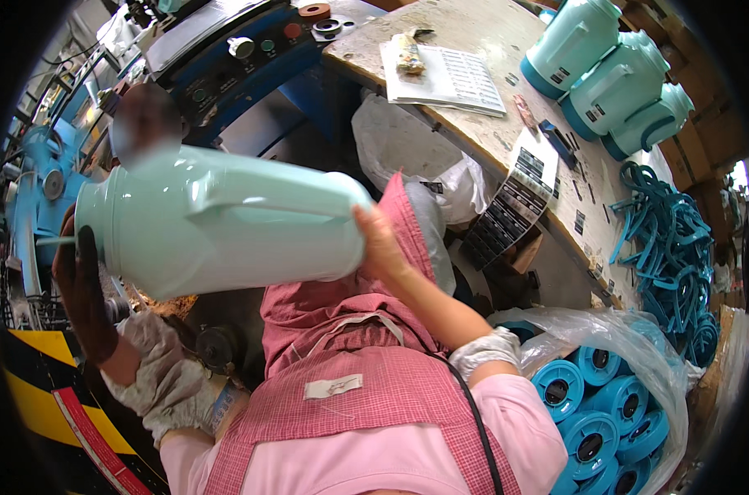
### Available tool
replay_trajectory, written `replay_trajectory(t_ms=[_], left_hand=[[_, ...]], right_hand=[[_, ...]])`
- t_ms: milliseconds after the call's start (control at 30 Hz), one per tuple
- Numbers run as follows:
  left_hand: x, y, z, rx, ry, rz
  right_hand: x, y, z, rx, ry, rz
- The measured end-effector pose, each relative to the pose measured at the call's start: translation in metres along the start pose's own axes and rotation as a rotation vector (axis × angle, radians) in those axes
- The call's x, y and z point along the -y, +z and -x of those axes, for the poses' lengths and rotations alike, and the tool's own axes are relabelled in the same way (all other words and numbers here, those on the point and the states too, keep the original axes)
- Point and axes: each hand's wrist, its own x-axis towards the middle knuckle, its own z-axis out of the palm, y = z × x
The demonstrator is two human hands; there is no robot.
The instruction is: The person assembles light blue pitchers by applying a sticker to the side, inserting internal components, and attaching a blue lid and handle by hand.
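A pale green thermos flask shell (242,223) lies sideways across my lap, held between both hands. Its moulded handle faces up and away from me. My left hand (84,289), in a dark glove, grips the collar end at the left, with fingers up along the rim. A thin green piece juts out beside those fingers. Bare, my right hand (376,241) clasps the opposite end, its thumb near the foot of the handle; the fingers underneath are partly hidden.
Several pale green flasks with teal bases (572,49) stand on the worktable (490,41). Papers (449,78) and a label sheet (515,198) lie there. Teal straps (671,239) hang over its right edge. A plastic bag of teal round parts (593,445) sits right; a machine panel (267,66) stands ahead.
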Motion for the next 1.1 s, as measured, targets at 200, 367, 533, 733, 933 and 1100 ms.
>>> replay_trajectory(t_ms=[200,367,533,733,933,1100], left_hand=[[0.012,-0.001,0.012,-0.049,0.049,-0.176],[-0.038,0.061,-0.059,-0.094,0.229,-0.066],[-0.113,0.133,-0.145,-0.133,1.403,-0.413],[-0.135,0.153,-0.15,-0.175,1.235,-0.672],[-0.136,0.2,-0.077,0.39,1.102,-0.108],[-0.103,0.223,-0.005,0.363,1.059,0.231]], right_hand=[[-0.012,-0.001,0.012,0.089,0.029,-0.07],[0.008,-0.083,0.012,0.249,0.176,0.568],[0.072,-0.151,-0.04,-0.276,-0.111,0.934],[0.055,-0.226,-0.15,-0.204,0.119,1.631],[0.013,-0.287,-0.191,-0.633,0.163,1.719],[0.036,-0.218,-0.156,-0.308,0.228,0.956]])
